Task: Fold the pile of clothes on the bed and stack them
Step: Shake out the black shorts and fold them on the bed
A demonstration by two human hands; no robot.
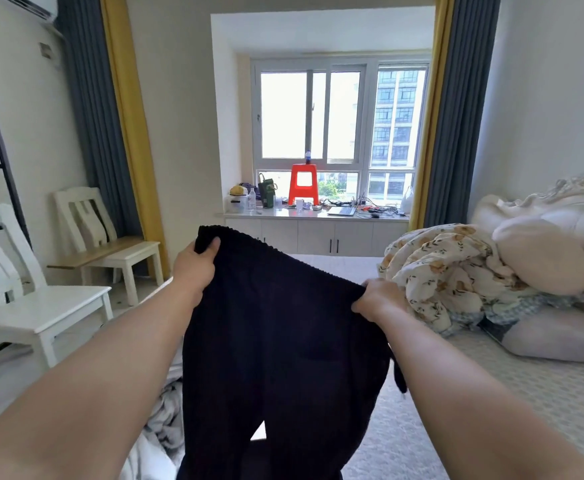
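Both arms were out front, and between them hung the dark trousers, lifted clear above the bed. The left hand was clenched on one end of the ribbed waistband, thumb pressed over the front; the right hand pinched the other end, sitting lower and nearer the body, so the waistband ran on a slope from upper left down to lower right. The waist pointed up, the two legs dropped straight down below the hands, and the long axis ran roughly vertical, with the split between the legs showing low down between the forearms. To do this step well, I'd judge the hands should level out and pull the waistband taut so the legs hang even, then bring one hand across to the other to lay leg on leg before lowering it flat. A rumpled pale garment lay below the left forearm, seemingly waiting its turn. Out beyond the right hand sat a bunched floral quilt, well apart from the trousers.
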